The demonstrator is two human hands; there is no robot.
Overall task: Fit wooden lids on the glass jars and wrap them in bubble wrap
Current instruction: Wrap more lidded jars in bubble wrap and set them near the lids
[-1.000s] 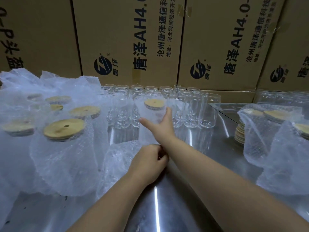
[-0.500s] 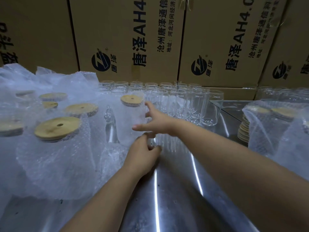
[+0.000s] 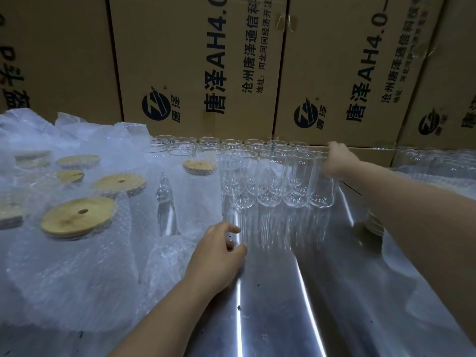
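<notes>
Several bare glass jars (image 3: pixel 270 181) stand in rows at the back of the steel table (image 3: pixel 283 305). Left of them stands a bubble-wrapped jar with a wooden lid (image 3: pixel 199 167). More wrapped, lidded jars (image 3: pixel 77 219) fill the left side. My left hand (image 3: pixel 219 256) hovers low over the table beside the wrap's edge, fingers apart, holding nothing. My right hand (image 3: pixel 338 163) is stretched out to the rightmost front jar (image 3: pixel 322 186) and lies against its upper part. It is blurred, so its grip is unclear.
Printed cardboard boxes (image 3: pixel 195 73) form a wall right behind the jars. A stack of wooden lids (image 3: pixel 374 225) shows under my right forearm. More bubble wrap (image 3: pixel 438 173) lies at the far right. Loose wrap (image 3: pixel 164 261) rests beside my left hand.
My right hand has left the lidded wrapped jar and swung right to the end of the bare jar row. My left hand has come off the wrap and spread its fingers.
</notes>
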